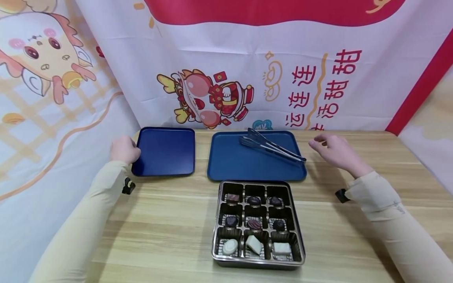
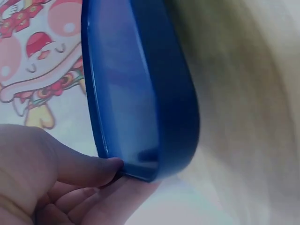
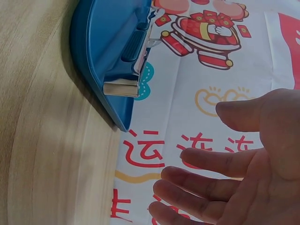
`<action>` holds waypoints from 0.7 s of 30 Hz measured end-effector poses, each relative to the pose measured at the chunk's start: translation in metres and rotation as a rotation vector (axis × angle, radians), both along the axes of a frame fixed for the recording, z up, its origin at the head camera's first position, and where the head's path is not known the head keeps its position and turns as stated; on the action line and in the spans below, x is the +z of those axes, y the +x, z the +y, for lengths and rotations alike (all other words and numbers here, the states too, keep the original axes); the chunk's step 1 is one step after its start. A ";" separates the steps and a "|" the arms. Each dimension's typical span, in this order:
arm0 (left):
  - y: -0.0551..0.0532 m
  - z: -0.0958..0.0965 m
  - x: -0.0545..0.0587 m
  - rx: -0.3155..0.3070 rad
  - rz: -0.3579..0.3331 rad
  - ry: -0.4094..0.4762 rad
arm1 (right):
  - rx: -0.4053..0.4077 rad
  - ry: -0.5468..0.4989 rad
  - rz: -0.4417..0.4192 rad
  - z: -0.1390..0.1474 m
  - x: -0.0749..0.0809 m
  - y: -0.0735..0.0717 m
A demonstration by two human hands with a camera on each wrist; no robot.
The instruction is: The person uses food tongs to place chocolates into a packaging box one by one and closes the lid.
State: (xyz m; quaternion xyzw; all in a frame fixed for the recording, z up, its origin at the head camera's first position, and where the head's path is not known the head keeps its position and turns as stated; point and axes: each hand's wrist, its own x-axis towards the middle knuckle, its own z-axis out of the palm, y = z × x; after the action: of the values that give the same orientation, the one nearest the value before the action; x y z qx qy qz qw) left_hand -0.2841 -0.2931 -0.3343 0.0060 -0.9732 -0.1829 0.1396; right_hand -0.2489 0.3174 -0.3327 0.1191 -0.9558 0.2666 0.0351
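My left hand [image 1: 124, 150] pinches the left rim of a small dark blue tray [image 1: 166, 151]; in the left wrist view the thumb [image 2: 89, 169] lies over the rim with fingers beneath. To the right of a larger blue tray [image 1: 230, 157], my right hand [image 1: 334, 151] hovers with fingers spread loosely and nothing in them. Metal tongs [image 1: 274, 147] lie slantwise on that larger tray, their handle end over its right rim. In the right wrist view the tongs' end [image 3: 121, 88] is apart from the fingertips.
A box [image 1: 297, 236] with a divided insert stands in front of the larger tray. Its compartments hold dark chocolates [image 1: 254, 224] and white ones [image 1: 230, 247]. Printed cloth [image 1: 219, 43] hangs behind and beside the wooden table [image 1: 159, 228].
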 end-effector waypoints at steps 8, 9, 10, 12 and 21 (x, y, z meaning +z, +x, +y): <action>-0.001 0.012 0.026 -0.025 0.139 0.023 | -0.010 -0.028 0.003 -0.004 0.004 0.003; -0.002 0.016 0.030 -0.027 0.156 0.029 | -0.011 -0.038 0.003 -0.006 0.005 0.004; -0.002 0.020 0.033 -0.033 0.168 0.033 | -0.011 -0.052 0.006 -0.008 0.006 0.005; -0.003 0.032 0.040 -0.045 0.193 0.039 | -0.011 -0.071 0.023 -0.012 0.009 0.007; 0.004 0.109 0.062 -0.100 0.100 0.175 | 0.060 -0.238 0.162 -0.033 0.016 0.019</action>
State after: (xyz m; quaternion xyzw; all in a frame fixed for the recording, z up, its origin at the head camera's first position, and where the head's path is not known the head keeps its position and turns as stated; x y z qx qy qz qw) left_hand -0.2805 -0.1841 -0.2718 -0.0394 -0.9443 -0.2741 0.1778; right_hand -0.2303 0.2848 -0.3172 0.1637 -0.9074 0.3687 0.1178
